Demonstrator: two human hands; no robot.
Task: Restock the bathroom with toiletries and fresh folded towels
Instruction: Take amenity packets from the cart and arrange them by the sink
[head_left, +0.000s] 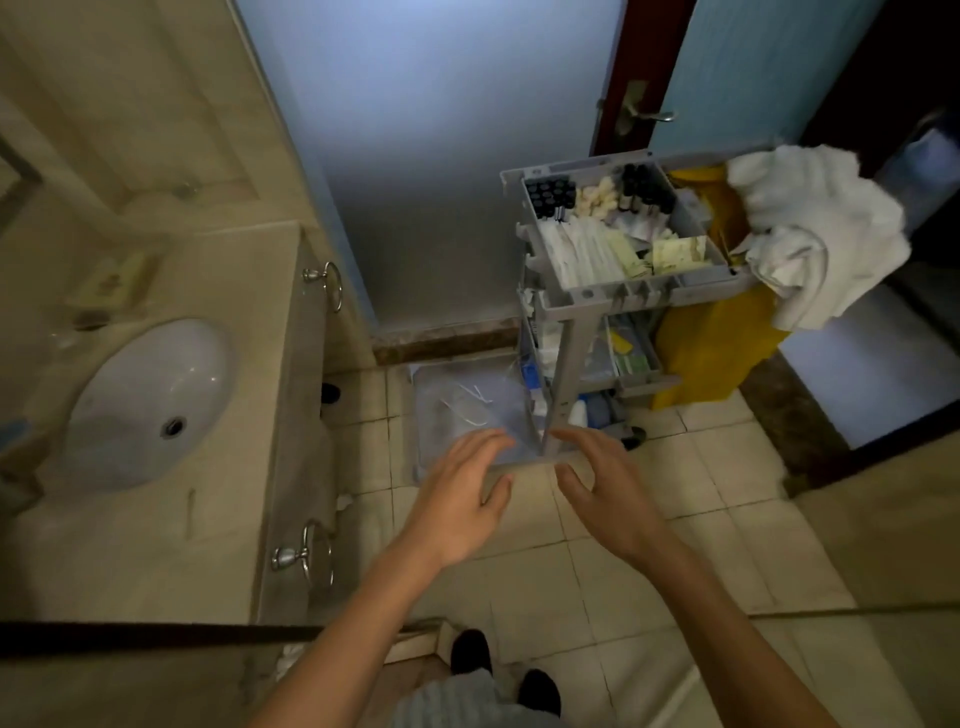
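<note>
The toiletries sit in the top tray (613, 297) of the grey cart (565, 358), which stands by the doorway, ahead and to the right. The tray holds a block of small dark bottles (548, 196) at the back and long white packets (582, 254) in the near compartment. White towels (810, 228) hang crumpled over the yellow bag (711, 343) on the cart's far side. I judge these to be used ones, and I see no folded stack anywhere.

My left hand (457, 499) and right hand (608, 488) are both stretched out in front of me at a low height, just apart. The fingers are loosely spread and neither hand has anything in it. They hover over the floor near the cart's foot, where a clear plastic sheet (467, 410) lies.

The step, as I read it, is fetching items from the tray. I would lift both hands to tray height and come in over the near rim. One hand should steady the tray edge while the other pinches a few packets together. The bottles stand packed upright and look easy to topple, so I would draw them straight up one at a time.

The counter (218, 545) around the sink (150, 400) on my left is the likely place to set things down.
</note>
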